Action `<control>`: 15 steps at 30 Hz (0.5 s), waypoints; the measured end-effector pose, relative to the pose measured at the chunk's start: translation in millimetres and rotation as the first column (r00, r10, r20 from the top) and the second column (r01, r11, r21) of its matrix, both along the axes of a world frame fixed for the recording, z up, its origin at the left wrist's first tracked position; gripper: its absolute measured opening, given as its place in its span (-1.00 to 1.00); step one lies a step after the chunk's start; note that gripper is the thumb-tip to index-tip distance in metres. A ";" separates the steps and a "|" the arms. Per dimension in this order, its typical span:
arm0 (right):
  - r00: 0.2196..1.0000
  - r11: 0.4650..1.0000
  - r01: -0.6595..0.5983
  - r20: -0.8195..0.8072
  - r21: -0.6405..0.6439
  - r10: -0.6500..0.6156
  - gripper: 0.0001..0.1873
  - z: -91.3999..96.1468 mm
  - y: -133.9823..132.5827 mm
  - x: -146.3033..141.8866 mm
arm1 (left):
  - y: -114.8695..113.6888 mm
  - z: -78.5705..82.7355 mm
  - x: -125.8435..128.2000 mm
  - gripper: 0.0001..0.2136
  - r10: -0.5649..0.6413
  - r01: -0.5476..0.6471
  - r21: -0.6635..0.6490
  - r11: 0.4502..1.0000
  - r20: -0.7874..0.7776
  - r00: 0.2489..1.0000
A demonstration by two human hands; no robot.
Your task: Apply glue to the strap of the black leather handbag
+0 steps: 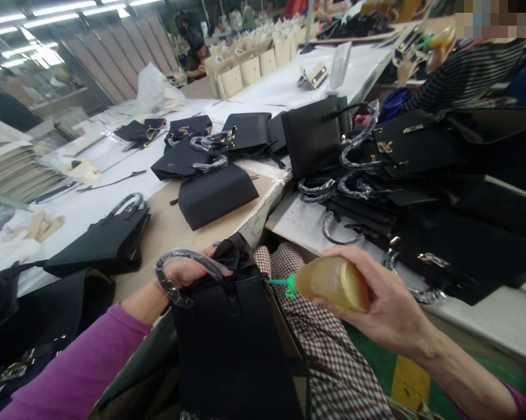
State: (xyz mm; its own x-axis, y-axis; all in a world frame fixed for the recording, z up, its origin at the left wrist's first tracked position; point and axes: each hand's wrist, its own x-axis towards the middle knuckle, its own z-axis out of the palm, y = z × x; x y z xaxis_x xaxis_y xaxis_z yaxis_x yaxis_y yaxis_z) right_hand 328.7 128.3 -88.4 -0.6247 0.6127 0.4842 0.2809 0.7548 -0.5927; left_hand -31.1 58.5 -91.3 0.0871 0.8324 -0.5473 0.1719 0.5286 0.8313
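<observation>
left hand (188, 271) grasping bag (236, 344) top | right hand (376, 309) clenched on bottle (333, 284), nozzle (280, 283) toward 9 o'clock | likely best: squeeze gently, hold bag steady

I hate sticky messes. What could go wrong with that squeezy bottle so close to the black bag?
The right hand holds the soft yellowish squeeze bottle, its green nozzle aimed at the black leather handbag; too much could blot it. Drips might land on the checked trousers below. The left hand grips only the handbag's top, so it might tip.
</observation>
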 end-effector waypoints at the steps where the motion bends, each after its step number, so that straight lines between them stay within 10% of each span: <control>1: 1.000 1.000 -0.004 0.011 -0.001 0.004 -0.43 1.0 -0.3 1.0 | -0.6 -0.4 -0.1 -0.60 0.005 -0.005 0.002 1.000 0.014 1.000; 15: 0.977 0.969 -0.144 0.130 -0.202 0.172 -0.45 5.8 -16.7 21.2 | -4.0 2.2 7.3 -0.65 0.016 -0.014 0.036 0.999 -0.036 0.999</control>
